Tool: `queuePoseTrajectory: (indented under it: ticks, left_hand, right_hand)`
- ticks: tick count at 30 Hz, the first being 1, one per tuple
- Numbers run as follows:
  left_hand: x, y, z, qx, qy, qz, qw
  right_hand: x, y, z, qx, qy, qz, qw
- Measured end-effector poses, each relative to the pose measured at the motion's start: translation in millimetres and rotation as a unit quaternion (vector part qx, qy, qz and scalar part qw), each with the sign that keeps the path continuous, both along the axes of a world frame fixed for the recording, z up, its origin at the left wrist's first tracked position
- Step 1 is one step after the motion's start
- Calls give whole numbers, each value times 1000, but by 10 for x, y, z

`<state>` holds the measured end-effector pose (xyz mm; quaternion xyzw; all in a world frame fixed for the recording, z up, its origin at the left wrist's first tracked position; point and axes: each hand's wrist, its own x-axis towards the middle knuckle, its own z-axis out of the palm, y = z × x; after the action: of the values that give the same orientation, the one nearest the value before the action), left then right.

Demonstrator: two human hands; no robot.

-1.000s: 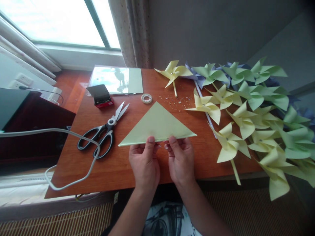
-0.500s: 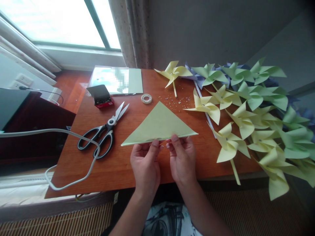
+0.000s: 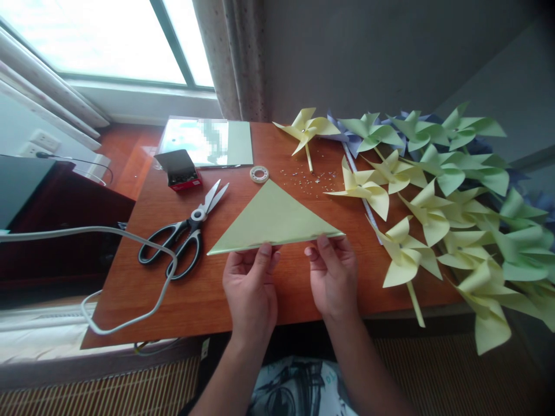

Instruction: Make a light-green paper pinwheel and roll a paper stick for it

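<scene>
A pale green sheet of paper (image 3: 273, 216), folded into a triangle, points away from me above the wooden table. Its long edge, rolled or folded into a narrow band, faces me. My left hand (image 3: 251, 283) pinches that edge left of the middle, thumb on top and fingers beneath. Further along the same edge, my right hand (image 3: 333, 271) pinches it near the right corner. The fingertips under the paper are partly hidden. To the left lie open scissors (image 3: 191, 225) with black and grey handles. A small roll of tape (image 3: 259, 174) sits just beyond the paper's tip.
A red-and-black box (image 3: 180, 170) stands open beside packed green paper (image 3: 240, 143) at the table's far side. Several yellow pinwheels (image 3: 401, 245) and green pinwheels (image 3: 446, 167) crowd the right. Tiny scraps (image 3: 310, 182) dot the wooden table (image 3: 286, 306). A white cable (image 3: 162, 292) crosses the left edge.
My hands have spread apart along the folded edge, the right one sliding towards the right corner. The paper triangle has shifted slightly left.
</scene>
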<state>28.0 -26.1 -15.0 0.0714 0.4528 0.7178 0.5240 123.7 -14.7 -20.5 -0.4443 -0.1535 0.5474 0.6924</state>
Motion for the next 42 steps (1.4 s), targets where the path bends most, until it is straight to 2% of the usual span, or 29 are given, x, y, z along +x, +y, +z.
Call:
queuePoseTrajectory:
  ticks: [9,15,17,20,22,30,42]
  left_hand:
    - [37,-4,17,-8,-11,-3,1000]
    - [8,19,11,-6,-20,10,1000]
    - [3,30,7,-5,-24,17,1000]
    - [21,33,6,-4,-26,15,1000]
    - [42,26,5,-6,-27,8,1000]
    - [32,13,-5,-14,5,-9,1000]
    - [-301,85,-59,2,73,83,994]
  right_hand:
    - [91,30,-57,29,-7,-77,997]
    - [110,53,-53,28,12,-95,995]
    - [72,49,-37,14,16,-58,998]
    - [-46,28,-21,-8,30,58,998]
    - [-128,11,-25,-6,27,82,996]
    - [-161,1,-95,-14,-28,27,999]
    - [-96,43,-78,-42,-20,-21,999]
